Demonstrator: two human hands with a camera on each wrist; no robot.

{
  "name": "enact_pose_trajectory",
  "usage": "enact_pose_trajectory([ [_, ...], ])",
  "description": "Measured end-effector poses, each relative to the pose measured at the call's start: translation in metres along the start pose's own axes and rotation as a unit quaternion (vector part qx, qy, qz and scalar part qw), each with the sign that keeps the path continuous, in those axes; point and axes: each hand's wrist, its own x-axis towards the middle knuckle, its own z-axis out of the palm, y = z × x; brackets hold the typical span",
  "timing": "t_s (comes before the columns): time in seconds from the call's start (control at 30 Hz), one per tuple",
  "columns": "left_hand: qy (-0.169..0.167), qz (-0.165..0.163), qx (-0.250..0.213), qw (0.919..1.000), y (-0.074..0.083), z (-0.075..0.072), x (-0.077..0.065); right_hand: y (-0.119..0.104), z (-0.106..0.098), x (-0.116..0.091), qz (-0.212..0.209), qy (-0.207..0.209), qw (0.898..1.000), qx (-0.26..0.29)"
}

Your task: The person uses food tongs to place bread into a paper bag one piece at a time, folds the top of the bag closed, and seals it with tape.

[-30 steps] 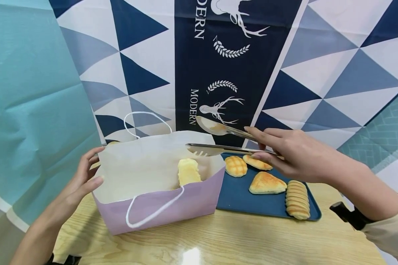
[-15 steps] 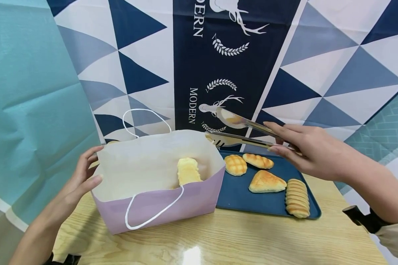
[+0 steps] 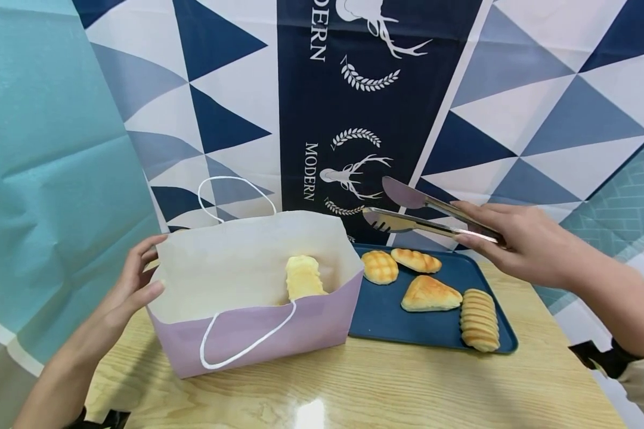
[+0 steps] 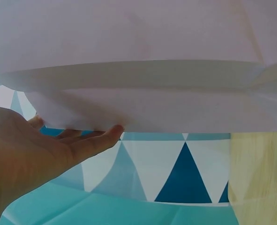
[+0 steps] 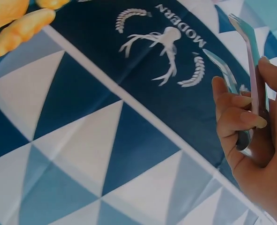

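Right hand (image 3: 536, 244) grips silver metal tongs (image 3: 432, 226), right of centre; likely stiff, slick, hold mid-arm. Left hand (image 3: 120, 298), fingers loosely spread, at lilac paper bag (image 3: 295, 333), lower left-centre; probably light, floppy.

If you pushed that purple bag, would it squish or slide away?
The purple bag would probably bend, since its sides look thin and papery. It might slide fairly easily too, as just one piece of bread shows inside. Its front handle seems floppy, drooping over the side.
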Motion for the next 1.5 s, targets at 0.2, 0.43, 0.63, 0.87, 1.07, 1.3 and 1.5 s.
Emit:
enact_pose_trajectory([
  [0.2, -0.005, -0.007, 0.007, 0.9999, 0.0, 0.0, 0.001, 0.018, 0.015, -0.005, -0.02, 0.005, 1.0, -0.013],
  [0.43, -0.003, -0.013, 0.008, 0.9999, -0.002, -0.001, 0.0, 0.035, 0.03, -0.008, -0.022, -0.011, 0.999, -0.024],
  [0.63, -0.005, -0.009, 0.007, 0.9999, 0.002, -0.002, -0.003, 0.043, 0.044, -0.009, -0.013, -0.043, 0.999, -0.006],
  [0.87, -0.005, -0.004, 0.005, 1.0, 0.001, -0.002, -0.003, 0.053, 0.057, -0.014, 0.016, -0.076, 0.997, 0.001],
  [1.07, -0.009, 0.003, -0.002, 0.9999, -0.001, -0.002, -0.004, 0.062, 0.071, -0.018, 0.043, -0.121, 0.992, -0.006],
  [1.3, -0.012, 0.006, 0.004, 0.9999, 0.002, -0.001, -0.005, 0.071, 0.088, -0.02, 0.035, -0.138, 0.99, -0.013],
  [1.5, -0.006, -0.007, 0.007, 0.9999, -0.003, -0.002, -0.004, 0.079, 0.1, -0.021, 0.042, -0.154, 0.987, -0.017],
])
